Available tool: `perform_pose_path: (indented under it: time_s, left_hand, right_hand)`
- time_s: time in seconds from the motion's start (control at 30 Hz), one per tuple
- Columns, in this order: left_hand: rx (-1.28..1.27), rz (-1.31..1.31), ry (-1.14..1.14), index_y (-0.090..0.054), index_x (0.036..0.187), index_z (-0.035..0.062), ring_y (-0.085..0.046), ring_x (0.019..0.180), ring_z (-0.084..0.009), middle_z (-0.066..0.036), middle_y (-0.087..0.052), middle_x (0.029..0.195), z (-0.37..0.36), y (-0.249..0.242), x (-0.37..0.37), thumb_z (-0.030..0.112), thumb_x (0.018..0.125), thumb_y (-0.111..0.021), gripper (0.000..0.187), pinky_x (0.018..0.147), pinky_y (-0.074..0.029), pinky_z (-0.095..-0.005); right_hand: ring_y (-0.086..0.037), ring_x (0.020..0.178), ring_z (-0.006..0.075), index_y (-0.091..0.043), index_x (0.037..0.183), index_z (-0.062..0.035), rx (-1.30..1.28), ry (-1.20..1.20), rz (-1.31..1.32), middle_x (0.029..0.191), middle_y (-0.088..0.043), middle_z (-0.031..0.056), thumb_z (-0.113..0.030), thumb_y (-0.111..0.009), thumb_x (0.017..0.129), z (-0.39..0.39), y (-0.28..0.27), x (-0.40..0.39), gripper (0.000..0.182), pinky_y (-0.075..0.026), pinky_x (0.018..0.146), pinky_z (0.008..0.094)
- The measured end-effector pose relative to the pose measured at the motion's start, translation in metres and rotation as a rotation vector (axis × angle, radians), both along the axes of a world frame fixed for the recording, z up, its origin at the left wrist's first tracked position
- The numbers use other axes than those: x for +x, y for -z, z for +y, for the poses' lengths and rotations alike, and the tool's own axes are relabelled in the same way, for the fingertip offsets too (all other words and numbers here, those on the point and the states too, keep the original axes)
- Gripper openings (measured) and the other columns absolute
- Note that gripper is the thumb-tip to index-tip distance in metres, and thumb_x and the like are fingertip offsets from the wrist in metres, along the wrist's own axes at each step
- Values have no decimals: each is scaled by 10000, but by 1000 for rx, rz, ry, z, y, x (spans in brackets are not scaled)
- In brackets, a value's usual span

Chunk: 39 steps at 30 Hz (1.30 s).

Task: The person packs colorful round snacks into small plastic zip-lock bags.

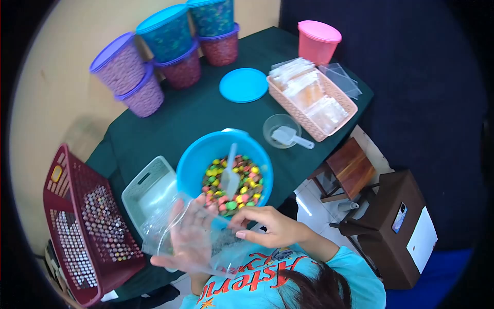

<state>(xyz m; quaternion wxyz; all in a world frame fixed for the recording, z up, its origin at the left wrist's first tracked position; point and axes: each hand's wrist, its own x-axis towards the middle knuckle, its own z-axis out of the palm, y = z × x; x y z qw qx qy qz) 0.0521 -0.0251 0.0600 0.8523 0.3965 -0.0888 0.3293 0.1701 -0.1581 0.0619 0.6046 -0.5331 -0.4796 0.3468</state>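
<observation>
A clear plastic bag (218, 244) spreads across the palm of my left hand (190, 234), whose fingers are stretched out and show through the film. The fingers of my right hand (270, 226) are pinched together at the bag's right upper edge. Just beyond both hands stands a blue tub (188, 167), part-filled with small candies (249, 185) in yellow, green, pink and brown. A white plastic scoop (230, 179) lies on the candies, its handle pointing away from me. To the left, a pale green basket (135, 193) is partly covered by the bag.
A maroon basket (110, 265) of small wrapped pieces stands far left. Lidded candy tubs (164, 36) are stacked behind. A blue lid (243, 85), a bowl (268, 139) with another scoop (290, 138), a peach basket (321, 135) of packets and a pink tub (316, 46) are at the right.
</observation>
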Motion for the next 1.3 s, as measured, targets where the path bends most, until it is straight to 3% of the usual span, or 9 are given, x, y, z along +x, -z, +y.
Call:
perform_pose_path:
  time_s: [0.1, 0.2, 0.37, 0.43, 0.5, 0.63, 0.83, 1.07, 1.3]
  left_hand:
    - [90, 12, 16, -93, 1343, -31, -332, 1181, -416, -324, -167, 1335, -25, -1, 43, 764, 681, -374, 1072, 977, -293, -474]
    - [98, 185, -168, -68, 1350, -21, -281, 1229, -398, -286, -29, 1385, -64, -5, 102, 750, 678, -406, 1077, 994, -268, -481]
    - [162, 304, -307, -99, 1348, -16, -331, 1219, -336, -232, -91, 1400, -91, 2, 186, 614, 749, -460, 941, 981, -299, -445]
    - [224, 533, -513, -124, 1344, -15, -386, 1176, -316, -218, -143, 1390, -100, 0, 209, 500, 799, -458, 821, 959, -327, -433]
    - [195, 500, -572, -193, 1321, -18, -441, 1110, -285, -198, -247, 1341, -109, 7, 229, 428, 822, -454, 718, 942, -346, -429]
    - [322, 607, -399, -407, 1152, -21, -502, 997, -252, -150, -470, 1119, -123, 20, 262, 376, 805, -496, 535, 892, -371, -399]
    - [940, 892, 211, -375, 1195, -75, -430, 1115, -334, -228, -427, 1205, -133, 46, 358, 331, 807, -534, 584, 954, -317, -380]
    - [1287, 1013, 150, -294, 1233, -128, -332, 1184, -400, -304, -305, 1281, -138, 105, 434, 365, 813, -516, 685, 1000, -256, -421]
    - [1498, 1105, 167, -270, 1267, -85, -283, 1208, -384, -273, -272, 1302, -133, 130, 462, 396, 804, -511, 711, 999, -231, -449]
  right_hand:
    - [-561, 776, 234, -531, 905, 19, 31, 20, -91, 816, -556, 119, -83, -530, 807, -24, 7, 48, 141, -432, 716, 327]
    - [-555, 770, 245, -543, 896, 1, -15, 17, -63, 796, -555, 113, -60, -524, 804, -56, 12, 114, 113, -425, 714, 324]
    - [-568, 718, 188, -580, 851, -22, -48, 277, -149, 772, -578, 92, -39, -545, 791, -105, 18, 246, 72, -436, 662, 287]
    - [-554, 715, 201, -569, 846, -6, -170, 476, -142, 768, -564, 102, -15, -527, 773, -119, 14, 295, 86, -430, 661, 290]
    - [-541, 730, 240, -554, 839, 16, -175, 614, -367, 773, -550, 126, 31, -501, 715, -127, 24, 349, 135, -414, 683, 312]
    - [-532, 768, 278, -554, 823, 9, -264, 605, -566, 793, -559, 134, -10, -519, 732, -121, 46, 434, 100, -398, 713, 341]
    - [-522, 799, 281, -570, 832, -23, -170, 371, -774, 805, -564, 105, -49, -524, 752, -82, 80, 491, 96, -379, 745, 361]
    - [-518, 823, 240, -575, 806, -63, -176, 248, -951, 785, -538, 69, -54, -566, 697, -57, 81, 508, 110, -360, 779, 360]
    - [-525, 811, 240, -597, 832, -48, -191, 216, -963, 783, -546, 77, -33, -574, 695, -60, 88, 517, 140, -382, 781, 347]
